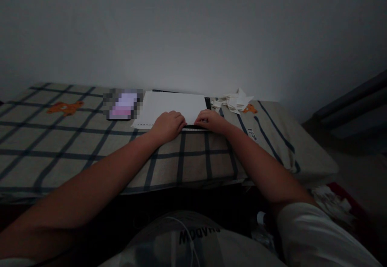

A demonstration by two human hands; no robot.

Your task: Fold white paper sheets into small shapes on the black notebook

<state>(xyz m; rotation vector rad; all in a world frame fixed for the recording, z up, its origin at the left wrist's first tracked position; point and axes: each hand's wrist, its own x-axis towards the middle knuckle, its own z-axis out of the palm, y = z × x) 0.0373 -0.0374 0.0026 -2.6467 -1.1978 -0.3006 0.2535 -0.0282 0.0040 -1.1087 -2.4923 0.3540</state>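
Nearest the camera, two bare forearms reach out over a checked blanket [90, 146] toward the wall. The left hand [168, 125] lies curled, knuckles up, pressing on the near edge of a white sheet of paper [175, 106]. The right hand [211, 120] sits just beside it, fingertips pinched together on the same near edge, where the sheet meets a dark board or folder [208, 103] underneath (only its rim shows). The hands look to be working a crease or lining up that edge. To do it well, I would keep the left hand flat and heavy as an anchor and let the right fingertips run outward along the line. Beyond, a phone [122, 106] lies left of the sheet, and a heap of folded paper pieces [236, 100] lies right, by the wall
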